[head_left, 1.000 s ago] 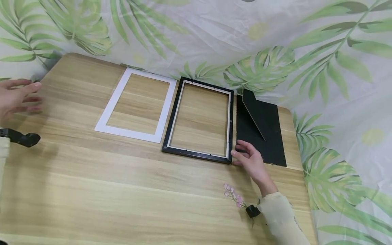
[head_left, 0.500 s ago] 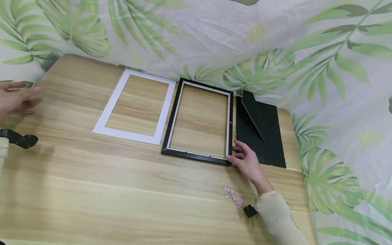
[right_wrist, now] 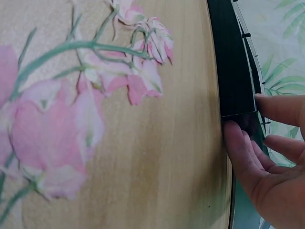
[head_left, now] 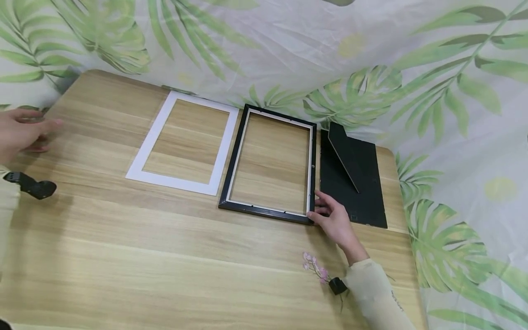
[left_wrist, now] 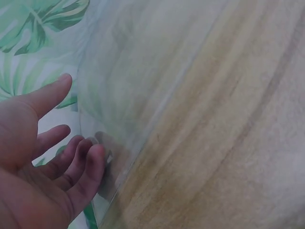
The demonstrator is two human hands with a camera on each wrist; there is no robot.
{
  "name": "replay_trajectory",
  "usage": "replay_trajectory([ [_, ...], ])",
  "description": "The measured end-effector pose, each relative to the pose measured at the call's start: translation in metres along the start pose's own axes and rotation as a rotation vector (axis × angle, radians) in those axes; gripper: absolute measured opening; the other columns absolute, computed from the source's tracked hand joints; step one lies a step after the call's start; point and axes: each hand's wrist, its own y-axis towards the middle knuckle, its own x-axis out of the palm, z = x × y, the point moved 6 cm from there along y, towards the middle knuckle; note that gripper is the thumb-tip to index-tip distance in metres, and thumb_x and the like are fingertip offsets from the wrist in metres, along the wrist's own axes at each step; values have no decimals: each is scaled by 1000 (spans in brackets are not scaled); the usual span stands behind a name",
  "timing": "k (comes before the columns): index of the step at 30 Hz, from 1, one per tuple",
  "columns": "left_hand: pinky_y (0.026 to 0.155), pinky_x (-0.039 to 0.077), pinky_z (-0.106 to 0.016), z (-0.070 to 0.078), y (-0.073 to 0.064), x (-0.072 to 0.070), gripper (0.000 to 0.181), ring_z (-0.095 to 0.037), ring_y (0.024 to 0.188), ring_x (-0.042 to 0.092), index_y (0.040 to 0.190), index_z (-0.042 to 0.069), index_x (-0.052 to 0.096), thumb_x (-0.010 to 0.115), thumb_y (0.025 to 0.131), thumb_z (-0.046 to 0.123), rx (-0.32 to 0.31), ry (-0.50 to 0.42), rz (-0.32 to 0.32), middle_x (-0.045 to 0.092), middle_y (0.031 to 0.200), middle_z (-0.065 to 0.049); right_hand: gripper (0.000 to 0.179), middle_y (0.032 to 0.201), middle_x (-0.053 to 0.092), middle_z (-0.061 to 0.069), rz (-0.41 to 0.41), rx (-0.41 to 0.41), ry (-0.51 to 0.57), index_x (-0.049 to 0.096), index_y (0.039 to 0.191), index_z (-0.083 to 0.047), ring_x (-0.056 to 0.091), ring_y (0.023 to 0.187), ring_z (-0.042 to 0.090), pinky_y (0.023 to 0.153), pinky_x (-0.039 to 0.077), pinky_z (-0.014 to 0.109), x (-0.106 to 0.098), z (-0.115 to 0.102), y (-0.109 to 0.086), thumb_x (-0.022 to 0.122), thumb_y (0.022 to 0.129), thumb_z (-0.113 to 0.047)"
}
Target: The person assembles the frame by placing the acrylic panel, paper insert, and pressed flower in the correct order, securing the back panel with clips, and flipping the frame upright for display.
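A black picture frame with a pale inner lip lies on the wooden table. My right hand grips its near right corner, thumb on the top side and fingers along the outer edge. In the right wrist view, the thumb and fingers straddle the black corner. Left of the frame lies a white photo mat; right of it, a black backing board with its easel leg raised. At the far left, my left hand is loosely spread, fingertips right at the edge of a clear sheet.
A sprig of pink flowers shows beside the black wrist camera near my right sleeve. A leaf-patterned cloth hangs behind the wooden table and down its right side. Another wrist camera is on my left wrist.
My right hand has moved slightly left and down, and its thumb has come onto the frame's corner. The left hand has shifted only a little. The frame, mat and board have stayed in place.
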Motion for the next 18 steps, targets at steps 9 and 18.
replay_trajectory([
  [9, 78, 57, -40, -1, 4, -5, 116, -28, 97, 65, 158, 1, 17, 57, 80, 77, 14, 204, 46, 18, 158, -34, 70, 133, 55, 22, -7, -4, 26, 43, 152, -9, 61, 109, 32, 71, 59, 33, 2, 1, 2, 75, 90, -3],
  [18, 115, 23, -60, -14, 18, -4, 105, -48, 145, 20, 156, -3, 19, 50, 89, 71, -10, 284, 88, 16, 160, -29, 68, 130, 57, 17, 2, -2, 13, 46, 151, -14, 61, 107, 30, 71, 59, 31, 1, 2, 1, 75, 90, -3],
])
